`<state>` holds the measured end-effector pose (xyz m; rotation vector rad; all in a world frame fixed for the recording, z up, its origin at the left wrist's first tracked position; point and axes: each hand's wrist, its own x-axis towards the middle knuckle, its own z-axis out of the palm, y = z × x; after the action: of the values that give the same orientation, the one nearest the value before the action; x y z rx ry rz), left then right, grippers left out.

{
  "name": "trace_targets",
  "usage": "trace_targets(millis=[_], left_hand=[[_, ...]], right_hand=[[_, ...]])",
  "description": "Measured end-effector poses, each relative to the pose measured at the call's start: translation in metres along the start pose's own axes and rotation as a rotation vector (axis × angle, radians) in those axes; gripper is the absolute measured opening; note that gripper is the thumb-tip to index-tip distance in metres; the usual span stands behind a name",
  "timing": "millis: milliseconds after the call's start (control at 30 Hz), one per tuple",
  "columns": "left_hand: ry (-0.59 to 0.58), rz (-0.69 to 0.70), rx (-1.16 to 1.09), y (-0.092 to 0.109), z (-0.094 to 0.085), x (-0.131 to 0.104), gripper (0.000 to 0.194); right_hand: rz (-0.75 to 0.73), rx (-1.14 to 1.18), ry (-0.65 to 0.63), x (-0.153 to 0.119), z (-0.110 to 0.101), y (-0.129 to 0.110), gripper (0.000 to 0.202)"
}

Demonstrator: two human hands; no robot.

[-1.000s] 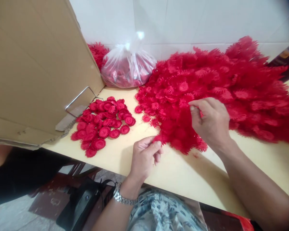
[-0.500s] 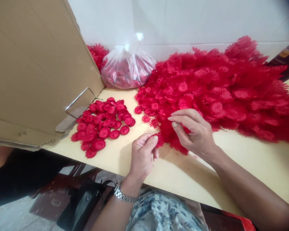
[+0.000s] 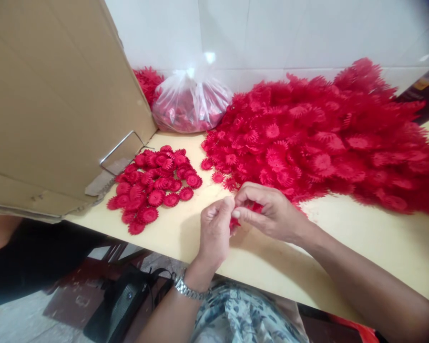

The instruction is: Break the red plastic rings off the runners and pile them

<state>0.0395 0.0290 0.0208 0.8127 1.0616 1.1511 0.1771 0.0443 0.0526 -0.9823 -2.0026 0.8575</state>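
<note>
My left hand (image 3: 216,231), with a metal watch at its wrist, pinches a red toothed flower piece (image 3: 235,223), mostly hidden by the fingers. Against it from the right, my right hand (image 3: 266,212) has thumb and forefinger closed at the same piece; what lies between those fingertips is too small to tell. Behind both hands spreads a large heap of red toothed petals (image 3: 318,143). Left of my hands lies a smaller pile of thicker red flower discs (image 3: 155,190).
A tall cardboard sheet (image 3: 57,105) with a wire loop (image 3: 116,152) stands at the left. By the wall sits a tied clear bag (image 3: 193,107) of red pieces. Below the table edge are a black bag (image 3: 116,305) and part of a person in dark clothing (image 3: 39,257).
My right hand has moved left and down from the heap to meet my left hand. Its fingers, nearly together before, now close at the red piece.
</note>
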Motion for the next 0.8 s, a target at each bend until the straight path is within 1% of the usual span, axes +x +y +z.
trace_targets(millis=[33,67,167,200,267,333,400,433,467,533,567,600,667,700,767,800], left_hand=[[-0.006,0.002,0.007,0.000,-0.001,-0.001,0.045],[-0.028,0.007,0.015,0.000,-0.003,-0.003,0.044],[-0.133,0.037,0.045,0.000,-0.007,-0.006,0.038],[-0.162,0.045,0.063,0.001,-0.008,-0.006,0.036],[-0.193,0.050,0.099,0.001,-0.010,-0.007,0.034],[-0.197,0.051,0.103,0.000,-0.012,-0.007,0.033],[-0.178,0.051,0.081,0.000,-0.014,-0.007,0.033],[-0.166,0.050,0.073,0.000,-0.015,-0.007,0.033],[-0.153,0.050,0.074,0.000,-0.015,-0.007,0.033],[-0.131,0.054,0.101,0.000,-0.015,-0.007,0.035],[-0.122,0.063,0.121,0.000,-0.014,-0.007,0.035],[-0.113,0.076,0.141,0.001,-0.012,-0.007,0.036],[-0.103,0.111,0.179,0.002,-0.009,-0.007,0.036],[-0.102,0.130,0.196,0.003,-0.008,-0.007,0.037],[-0.105,0.161,0.229,0.004,-0.005,-0.007,0.039],[-0.104,0.172,0.240,0.004,-0.005,-0.008,0.040]], right_hand=[[0.030,0.006,0.002,0.000,0.001,0.000,0.012],[0.057,0.000,0.031,0.000,0.001,0.001,0.013],[0.105,-0.095,0.229,0.001,-0.001,0.000,0.015],[0.103,-0.152,0.296,0.002,-0.002,0.000,0.014],[0.060,-0.297,0.379,0.004,-0.007,0.001,0.014],[0.015,-0.451,0.464,0.005,-0.017,0.007,0.013],[0.018,-0.640,0.557,0.005,-0.032,0.016,0.013],[0.033,-0.754,0.580,0.004,-0.039,0.021,0.013],[0.048,-0.867,0.576,0.003,-0.046,0.025,0.012],[0.046,-1.018,0.536,0.001,-0.054,0.029,0.013],[0.030,-1.008,0.522,0.000,-0.054,0.027,0.016],[0.015,-0.929,0.510,-0.001,-0.051,0.024,0.018],[0.020,-0.620,0.443,-0.001,-0.038,0.013,0.022],[0.050,-0.429,0.367,-0.001,-0.030,0.007,0.024],[0.161,-0.077,0.185,-0.001,-0.012,-0.003,0.023],[0.219,0.062,0.126,-0.001,-0.005,-0.006,0.022]])
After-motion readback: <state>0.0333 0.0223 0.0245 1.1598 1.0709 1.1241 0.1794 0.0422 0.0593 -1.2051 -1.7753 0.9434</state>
